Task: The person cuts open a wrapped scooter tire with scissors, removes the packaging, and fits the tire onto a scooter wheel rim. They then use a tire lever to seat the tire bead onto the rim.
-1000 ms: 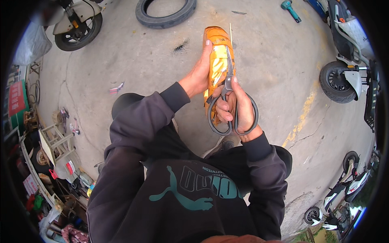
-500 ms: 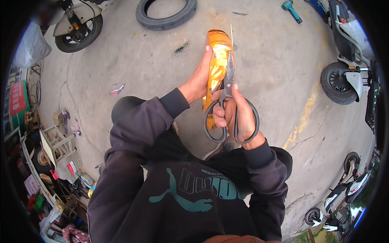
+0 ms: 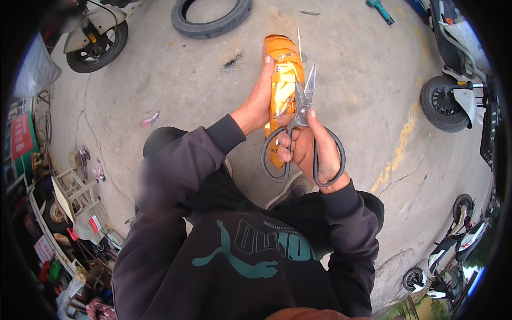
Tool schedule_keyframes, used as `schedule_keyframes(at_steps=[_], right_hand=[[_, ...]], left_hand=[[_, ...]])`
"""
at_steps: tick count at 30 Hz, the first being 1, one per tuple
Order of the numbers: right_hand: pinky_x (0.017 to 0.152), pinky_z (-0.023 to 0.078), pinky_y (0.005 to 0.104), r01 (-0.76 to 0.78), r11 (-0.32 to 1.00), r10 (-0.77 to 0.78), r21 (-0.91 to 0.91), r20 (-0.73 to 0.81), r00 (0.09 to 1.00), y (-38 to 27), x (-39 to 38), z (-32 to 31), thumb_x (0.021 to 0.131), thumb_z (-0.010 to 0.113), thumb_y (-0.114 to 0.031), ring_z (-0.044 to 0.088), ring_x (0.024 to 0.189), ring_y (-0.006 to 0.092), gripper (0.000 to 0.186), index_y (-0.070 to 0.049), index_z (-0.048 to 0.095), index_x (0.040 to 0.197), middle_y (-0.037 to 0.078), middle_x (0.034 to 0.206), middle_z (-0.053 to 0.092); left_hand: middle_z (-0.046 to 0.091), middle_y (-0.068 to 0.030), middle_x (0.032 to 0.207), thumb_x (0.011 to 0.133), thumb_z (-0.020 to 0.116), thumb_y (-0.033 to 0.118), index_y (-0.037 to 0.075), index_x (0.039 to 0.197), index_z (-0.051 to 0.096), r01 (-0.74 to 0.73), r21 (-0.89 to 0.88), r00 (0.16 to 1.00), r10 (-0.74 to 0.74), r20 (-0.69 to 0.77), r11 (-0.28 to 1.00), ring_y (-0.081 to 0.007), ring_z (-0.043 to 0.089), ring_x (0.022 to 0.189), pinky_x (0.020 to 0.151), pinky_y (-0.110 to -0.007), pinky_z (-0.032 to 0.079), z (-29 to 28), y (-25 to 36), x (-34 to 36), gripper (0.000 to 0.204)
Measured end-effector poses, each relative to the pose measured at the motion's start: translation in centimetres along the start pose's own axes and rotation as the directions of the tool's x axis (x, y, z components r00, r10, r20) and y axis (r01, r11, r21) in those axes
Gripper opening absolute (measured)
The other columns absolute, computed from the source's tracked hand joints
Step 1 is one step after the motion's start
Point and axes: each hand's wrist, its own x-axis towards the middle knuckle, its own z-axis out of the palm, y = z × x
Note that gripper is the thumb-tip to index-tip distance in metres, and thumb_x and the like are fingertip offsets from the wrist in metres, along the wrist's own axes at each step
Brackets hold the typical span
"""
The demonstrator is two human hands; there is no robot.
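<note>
My left hand (image 3: 257, 98) grips the left side of an upright, elongated bundle (image 3: 284, 58) wrapped in shiny orange material, its lower end loose and crumpled. A thin pale strip (image 3: 300, 40) sticks up along the bundle's right edge. My right hand (image 3: 317, 149) holds large metal scissors (image 3: 303, 110) with black loop handles, fingers through and around the loops. The scissor blades are spread apart, the left one against the bundle's right side and the right one pointing up beside it. The tip of the left blade is hard to make out.
Around me on concrete are a loose tyre (image 3: 212, 29), a teal power tool (image 3: 380, 10), scattered tools (image 3: 98, 170) and scooters (image 3: 93, 53) (image 3: 445, 104). A metal frame (image 3: 77, 192) and clutter line the left edge. My bent legs lie below the bundle.
The scissor blades, together a second ago, have opened into a V, and the handle loops have moved apart. The bundle and both hands have shifted slightly left.
</note>
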Motion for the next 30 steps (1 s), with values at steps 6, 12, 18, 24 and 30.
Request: schedule_keyframes(at_steps=[6, 12, 18, 24, 30], right_hand=[[0.066, 0.041, 0.0298, -0.083, 0.992, 0.083, -0.094, 0.004, 0.997, -2.5, -0.3, -0.6, 0.107, 0.031, -0.057, 0.051, 0.067, 0.0183, 0.061, -0.002, 0.057, 0.115, 0.006, 0.080, 0.052], [0.057, 0.037, 0.0257, -0.060, 0.996, 0.055, -0.072, -0.073, 0.996, -2.5, 1.0, 0.5, 0.107, 0.033, -0.055, 0.044, 0.057, 0.0140, 0.058, -0.002, 0.058, 0.108, 0.003, 0.073, 0.048], [0.043, 0.030, 0.0234, -0.010, 0.990, -0.011, -0.138, -0.155, 0.988, -1.5, 1.0, 0.4, 0.108, 0.034, -0.055, 0.037, 0.044, 0.0093, 0.056, -0.005, 0.057, 0.102, 0.001, 0.068, 0.046], [0.050, 0.032, 0.0244, 0.008, 0.996, -0.009, -0.089, -0.006, 1.000, -1.6, 0.6, 0.1, 0.107, 0.030, -0.058, 0.048, 0.061, 0.0159, 0.061, -0.003, 0.053, 0.115, 0.006, 0.080, 0.049], [0.046, 0.029, 0.0234, -0.020, 0.995, 0.016, -0.098, -0.049, 0.999, -1.6, 1.9, -0.5, 0.106, 0.035, -0.059, 0.042, 0.051, 0.0113, 0.058, -0.004, 0.055, 0.104, 0.003, 0.073, 0.048]], left_hand=[[0.064, -0.0040, 0.098, 0.099, 0.030, 0.076, 0.012, 0.126, 0.055, -0.003, 0.018, 0.999, 0.002, 0.044, 1.000, -0.0139, 0.062, 0.076, 0.060, -0.028, 0.051, 0.9, 0.1, -1.2, 0.074], [0.057, 0.0003, 0.077, 0.099, 0.030, 0.075, 0.012, 0.111, 0.056, -0.004, 0.030, 0.998, 0.002, 0.058, 1.000, -0.0107, 0.048, 0.049, 0.043, -0.025, 0.037, 1.1, 0.0, -1.3, 0.069], [0.055, -0.0002, 0.071, 0.101, 0.029, 0.072, 0.011, 0.111, 0.057, 0.013, 0.112, 0.999, -0.017, 0.035, 0.994, -0.0091, 0.048, 0.049, 0.044, -0.025, 0.038, 1.6, -0.2, -2.2, 0.067], [0.055, -0.0018, 0.073, 0.103, 0.032, 0.065, 0.010, 0.110, 0.055, -0.096, 0.148, 0.981, 0.068, 0.184, 0.984, -0.0109, 0.050, 0.055, 0.051, -0.026, 0.040, 0.7, 0.5, -2.4, 0.061], [0.057, -0.0027, 0.079, 0.102, 0.036, 0.063, 0.010, 0.113, 0.055, -0.075, 0.190, 0.985, 0.044, 0.164, 0.979, -0.0117, 0.054, 0.066, 0.063, -0.027, 0.046, -0.4, -0.4, -2.6, 0.057]])
